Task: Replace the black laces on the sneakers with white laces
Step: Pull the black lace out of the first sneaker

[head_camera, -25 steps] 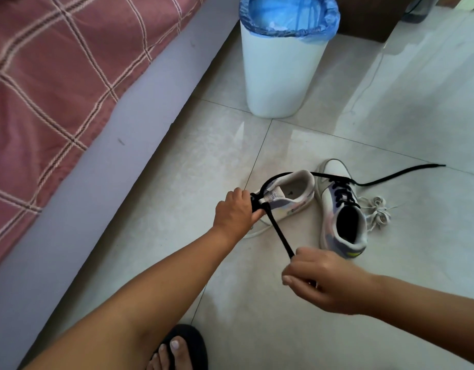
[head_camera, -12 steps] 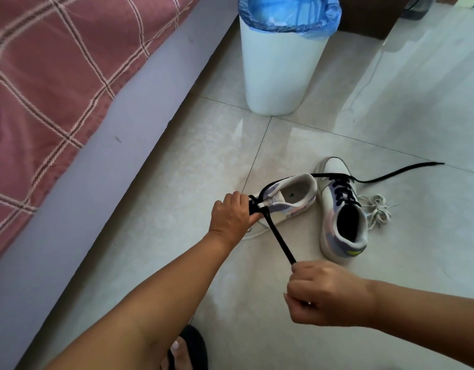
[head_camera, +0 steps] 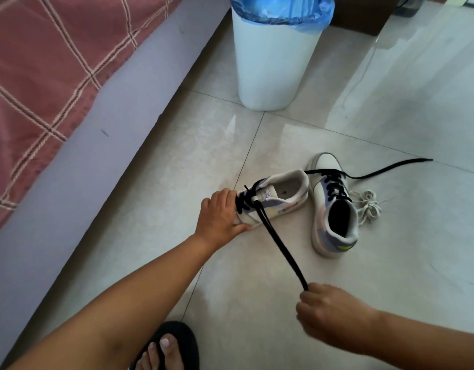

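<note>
Drawn further back toward the near edge of the floor (head_camera: 390, 108) since a second ago: right hand (head_camera: 334, 319), fingers curled tight round the black lace (head_camera: 281, 247), now pulled out longer and taut from the tipped sneaker (head_camera: 281, 196). Pinned on its side under the left hand (head_camera: 219, 217), fingers curled over its laced front, close beside the upright second sneaker (head_camera: 332, 209) with black lacing, its loose end trailing right. Just right of that shoe, bundled white laces (head_camera: 368, 205); beyond, a white bin (head_camera: 273, 62).
</note>
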The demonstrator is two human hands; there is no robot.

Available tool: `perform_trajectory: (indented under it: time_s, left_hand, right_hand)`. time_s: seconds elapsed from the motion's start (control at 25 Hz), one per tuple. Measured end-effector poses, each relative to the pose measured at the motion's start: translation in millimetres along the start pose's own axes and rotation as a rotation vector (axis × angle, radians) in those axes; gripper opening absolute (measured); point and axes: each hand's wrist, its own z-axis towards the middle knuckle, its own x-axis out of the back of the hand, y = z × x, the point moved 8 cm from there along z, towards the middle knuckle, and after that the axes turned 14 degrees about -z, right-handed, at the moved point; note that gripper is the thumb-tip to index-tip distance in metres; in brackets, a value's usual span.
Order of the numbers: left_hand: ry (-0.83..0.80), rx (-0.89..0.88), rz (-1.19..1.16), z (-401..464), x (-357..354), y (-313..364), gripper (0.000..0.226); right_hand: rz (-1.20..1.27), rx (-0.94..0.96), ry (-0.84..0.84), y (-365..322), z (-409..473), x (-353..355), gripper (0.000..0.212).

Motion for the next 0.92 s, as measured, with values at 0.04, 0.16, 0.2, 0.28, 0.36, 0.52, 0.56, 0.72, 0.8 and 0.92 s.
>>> perform_trajectory:
  time_s: [0.04, 0.16, 0.2, 0.28, 0.36, 0.52, 0.56, 0.72, 0.8, 0.92]
  left_hand:
    - [-0.032, 0.032, -0.022, 2, -1, 0, 0.082]
    - [-0.067, 0.091, -0.038, 0, -4, -3, 0.081]
    - [-0.052, 0.084, -0.022, -1, -2, -2, 0.080]
    - [-0.034, 0.087, -0.006, -1, -4, -2, 0.078]
    - [-0.016, 0.088, -0.009, -1, -4, 0, 0.077]
    - [-0.056, 0.121, -0.036, 0, -3, 0, 0.076]
    - [-0.066, 0.125, -0.037, 0, -3, 0, 0.076]
    - [-0.110, 0.123, -0.026, 2, -1, 3, 0.077]
    - [-0.149, 0.148, -0.012, 3, -3, 2, 0.078]
    - [-0.190, 0.204, 0.013, 4, -4, 2, 0.077]
  right_hand:
    - [-0.072, -0.004, -0.114, 7, -3, -16, 0.027]
    - [-0.036, -0.075, -0.092, 24, 14, -13, 0.014]
    - [0.017, -0.195, -0.012, 36, 31, 4, 0.015]
    - [0.086, -0.552, 0.133, 76, 69, 32, 0.024]
    - [0.169, -0.757, -0.113, 106, 99, 19, 0.033]
    - [0.183, -0.797, -0.296, 118, 129, 4, 0.028]
    - [0.200, -0.790, -0.304, 116, 130, 3, 0.027]
    - [0.176, -0.677, -0.392, 107, 117, 5, 0.018]
    - [0.117, -0.562, -0.537, 94, 95, -2, 0.018]
    - [-0.034, -0.161, -0.977, 42, 46, -31, 0.031]
